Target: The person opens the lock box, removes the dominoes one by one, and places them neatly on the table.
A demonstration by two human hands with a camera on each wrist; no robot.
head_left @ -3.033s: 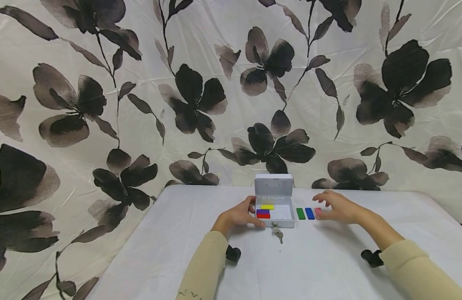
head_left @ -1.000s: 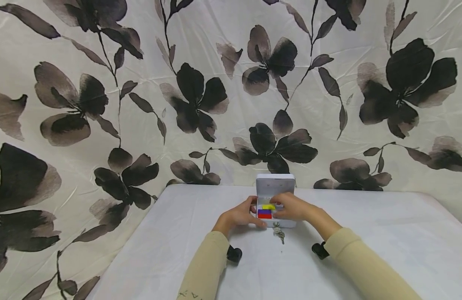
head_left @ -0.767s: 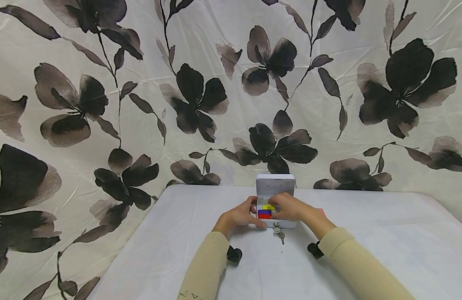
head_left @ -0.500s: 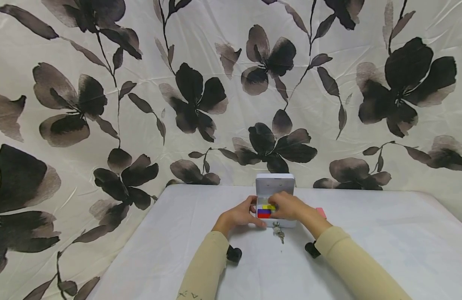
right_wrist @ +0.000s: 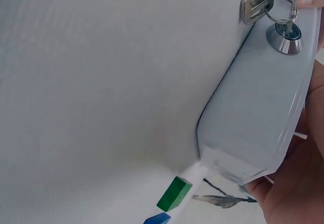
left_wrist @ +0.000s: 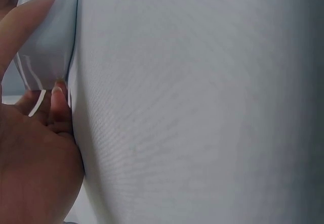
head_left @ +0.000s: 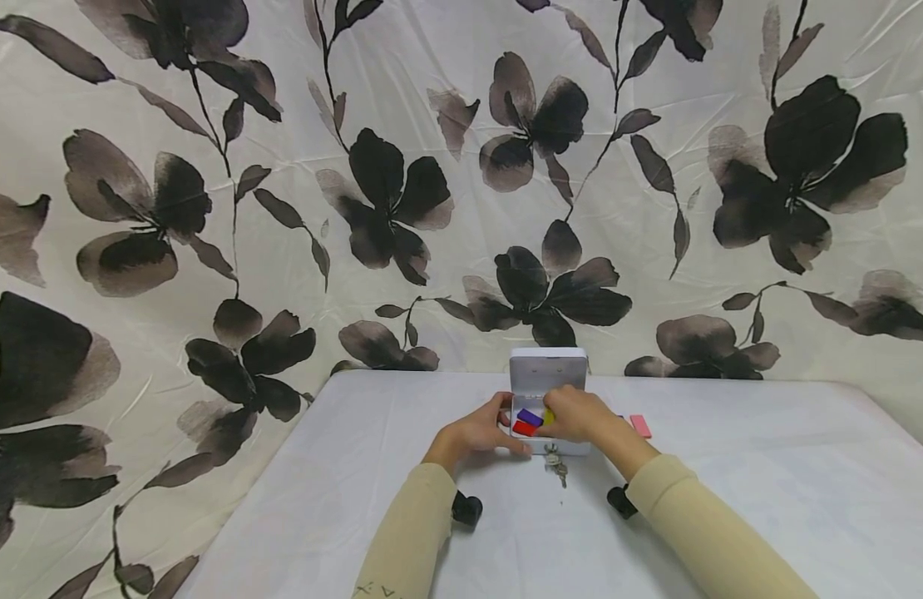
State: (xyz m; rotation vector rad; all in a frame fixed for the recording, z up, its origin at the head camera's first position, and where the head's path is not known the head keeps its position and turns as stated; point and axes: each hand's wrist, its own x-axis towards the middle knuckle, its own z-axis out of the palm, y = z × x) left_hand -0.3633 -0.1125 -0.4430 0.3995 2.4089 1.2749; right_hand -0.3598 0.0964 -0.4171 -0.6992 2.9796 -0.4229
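A small white metal box (head_left: 538,448) stands on the table, lid up at the back. My left hand (head_left: 480,428) grips its left end, thumb along the front wall and fingers round the side, as the left wrist view shows on the box (left_wrist: 48,44). Inside, my right hand (head_left: 575,414) pinches a yellow block (head_left: 549,416) that stands turned on end, partly covered by the fingers. Left of it, a purple block (head_left: 530,418) and a red block (head_left: 524,428) lie askew. The right hand hides the box's right part.
Keys (head_left: 557,467) on a ring hang from the front lock (right_wrist: 285,38). Right of the box lie a green block (right_wrist: 174,193), a blue block (right_wrist: 157,219) and a pink block (head_left: 640,426), partly behind the right forearm. A floral cloth (head_left: 402,333) hangs behind the table.
My right hand has come from beside the pink block into the box. The yellow block has turned and shifted right; the purple and red blocks have swung askew. The left hand has stayed.
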